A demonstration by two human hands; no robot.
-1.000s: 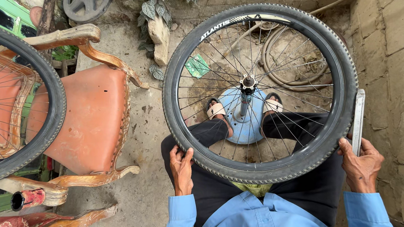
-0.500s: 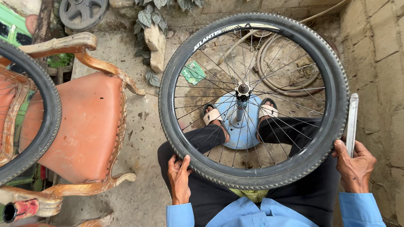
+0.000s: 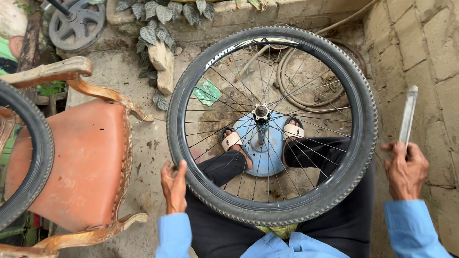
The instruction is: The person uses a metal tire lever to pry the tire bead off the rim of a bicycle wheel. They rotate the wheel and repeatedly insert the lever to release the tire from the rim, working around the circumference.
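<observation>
A bicycle wheel with a black knobby tyre (image 3: 340, 191) and thin spokes lies flat over my lap, its hub (image 3: 261, 111) sitting on a blue round stand (image 3: 265, 153) between my sandalled feet. My left hand (image 3: 174, 185) rests flat against the tyre's near-left side. My right hand (image 3: 406, 168) is just off the tyre's right side and grips a flat metal tyre lever (image 3: 408, 115) that points up and away.
An orange padded chair with a carved wooden frame (image 3: 81, 166) stands on the left with another bicycle wheel (image 3: 35, 168) leaning on it. A brick wall (image 3: 438, 68) runs along the right. A bare rim (image 3: 310, 79), stones, leafy plants and a grey disc (image 3: 78, 22) lie beyond.
The wheel sits slightly lower and nearer in view as my head moved. My right hand has come a little away from the tyre with the lever; my left hand stays on the tyre.
</observation>
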